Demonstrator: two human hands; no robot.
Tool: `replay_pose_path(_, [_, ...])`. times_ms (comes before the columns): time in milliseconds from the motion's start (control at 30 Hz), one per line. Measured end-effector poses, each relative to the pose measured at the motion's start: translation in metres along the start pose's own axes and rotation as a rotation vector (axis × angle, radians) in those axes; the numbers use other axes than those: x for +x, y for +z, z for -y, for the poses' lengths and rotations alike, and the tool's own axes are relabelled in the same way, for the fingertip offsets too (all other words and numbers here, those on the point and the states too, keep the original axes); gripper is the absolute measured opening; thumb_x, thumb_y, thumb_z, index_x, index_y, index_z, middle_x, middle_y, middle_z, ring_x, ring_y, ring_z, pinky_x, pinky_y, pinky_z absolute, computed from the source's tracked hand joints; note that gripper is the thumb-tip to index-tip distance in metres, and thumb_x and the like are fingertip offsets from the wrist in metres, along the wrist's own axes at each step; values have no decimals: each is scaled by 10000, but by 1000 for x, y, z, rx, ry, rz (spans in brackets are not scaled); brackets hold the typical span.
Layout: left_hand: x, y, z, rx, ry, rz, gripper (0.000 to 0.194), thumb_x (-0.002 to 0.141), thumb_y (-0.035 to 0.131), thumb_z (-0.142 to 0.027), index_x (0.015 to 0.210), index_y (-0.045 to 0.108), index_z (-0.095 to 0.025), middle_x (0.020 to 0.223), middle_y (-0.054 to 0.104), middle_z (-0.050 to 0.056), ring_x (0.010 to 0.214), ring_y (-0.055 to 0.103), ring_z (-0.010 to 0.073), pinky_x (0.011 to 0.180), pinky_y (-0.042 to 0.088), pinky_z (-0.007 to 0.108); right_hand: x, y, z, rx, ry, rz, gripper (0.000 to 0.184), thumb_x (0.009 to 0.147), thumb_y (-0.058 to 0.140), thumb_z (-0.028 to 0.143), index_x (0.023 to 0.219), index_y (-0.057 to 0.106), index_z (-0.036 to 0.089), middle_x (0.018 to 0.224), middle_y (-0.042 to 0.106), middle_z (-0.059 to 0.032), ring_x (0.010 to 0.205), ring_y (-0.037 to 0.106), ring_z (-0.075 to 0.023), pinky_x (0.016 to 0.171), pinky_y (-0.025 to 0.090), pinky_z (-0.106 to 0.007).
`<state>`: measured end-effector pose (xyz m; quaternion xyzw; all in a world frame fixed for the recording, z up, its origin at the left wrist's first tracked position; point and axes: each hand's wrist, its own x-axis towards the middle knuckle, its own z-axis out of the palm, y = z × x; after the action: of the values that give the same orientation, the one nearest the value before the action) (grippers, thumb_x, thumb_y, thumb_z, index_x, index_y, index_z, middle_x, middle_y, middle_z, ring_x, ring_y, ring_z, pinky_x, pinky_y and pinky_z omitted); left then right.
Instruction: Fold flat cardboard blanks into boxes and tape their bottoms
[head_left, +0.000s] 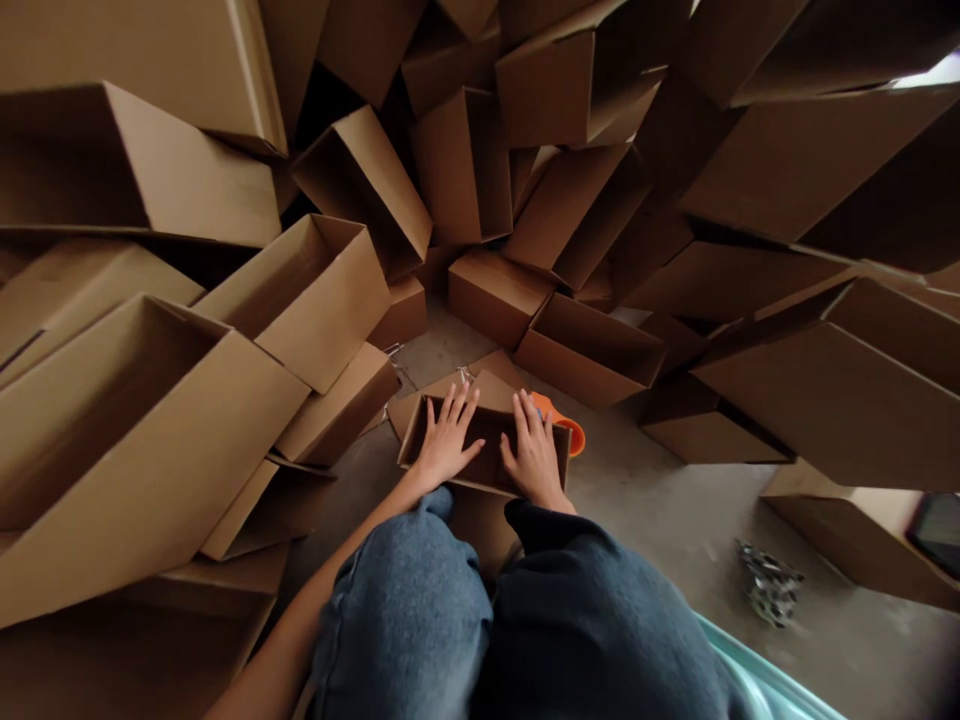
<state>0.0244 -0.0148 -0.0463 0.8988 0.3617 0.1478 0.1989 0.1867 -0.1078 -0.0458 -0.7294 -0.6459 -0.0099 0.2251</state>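
Observation:
In front of my knees stands an open cardboard box point(480, 478), its opening facing up. My left hand point(448, 440) lies over the left part of the opening with its fingers stretched and spread. Over the right part is my right hand point(534, 455), fingers also extended and apart. Neither hand grips anything. Whether the palms press on the box's edges I cannot tell. An orange tape dispenser or roll point(576, 437) sits just beyond my right hand, partly hidden by it and the box. Cardboard flaps point(499, 370) show behind the box.
Many open cardboard boxes are piled on the left point(315, 300), ahead point(585, 340) and on the right point(825, 370). Grey floor point(637, 480) shows between them. A crumpled dark-and-silver object point(769, 582) lies at the right, near a turquoise edge point(757, 670) beside my leg.

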Motion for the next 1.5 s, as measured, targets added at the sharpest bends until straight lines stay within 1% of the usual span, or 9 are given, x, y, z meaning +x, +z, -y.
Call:
replay_pose_path(167, [-28,-34,-6,-414,39,-334,392,992,493,-273,1375,550,-211,1490,516,126,1470,352,261,1173,327,516,2,-6,-4,-154,-9,73,494,995,431,257,1468,442,115,1353,623,-147,1246,556,-282,1074,385,-441])
replay_pose_path(267, [-65,-52,-2,-558,-40,-464,221,992,492,-255,1086,683,-192,1127,713,90,1132,638,197,1003,490,363,17,-19,-9,-259,-37,204,415,1021,399,273,1375,556,123,1147,721,-139,1016,658,-257,885,450,-361])
replay_pose_path(333, [-100,-55,6,-596,-150,-397,223,992,486,-271,986,692,-188,936,717,60,908,674,169,847,529,300,29,-29,-12,-293,-33,308,357,1024,391,251,1260,645,166,1039,750,-116,925,684,-237,762,439,-316])
replay_pose_path(433, [-164,-48,21,-564,-342,-250,231,972,501,-306,942,701,-194,887,714,52,852,673,177,799,529,291,43,-38,-17,-300,2,398,308,1015,417,248,1157,689,218,1016,760,-95,865,699,-220,627,380,-282])
replay_pose_path(633, [-310,-34,31,-414,-693,19,335,954,436,-295,1180,677,-244,1232,688,94,1178,629,243,1060,476,397,47,-39,-19,-289,225,402,338,1010,409,329,1198,666,217,956,755,-106,738,695,-239,572,350,-281])
replay_pose_path(733, [-370,-34,29,-267,-719,127,413,966,412,-317,1321,611,-243,1404,603,101,1352,515,270,1151,392,477,44,-34,-13,-228,332,413,353,978,447,373,1187,668,194,949,747,-135,727,688,-258,603,404,-306])
replay_pose_path(833, [-406,-35,27,-148,-709,269,440,994,393,-326,1400,547,-249,1445,575,81,1427,429,268,1204,301,524,38,-25,-7,-147,349,437,404,963,439,368,1271,614,174,1047,730,-168,755,688,-271,627,449,-341])
replay_pose_path(1133, [-422,-29,31,-2,-680,401,411,1012,367,-357,1351,564,-233,1390,598,80,1378,465,263,1213,264,515,20,-9,-15,31,292,482,545,931,430,390,1411,481,138,1154,685,-209,894,681,-331,638,458,-378])
replay_pose_path(1500, [-408,-41,28,-53,-699,450,434,1004,382,-359,1366,553,-189,1415,571,124,1377,443,271,1214,218,524,17,-1,-21,239,366,431,476,881,396,384,1250,577,143,1094,694,-185,921,652,-317,713,435,-388])
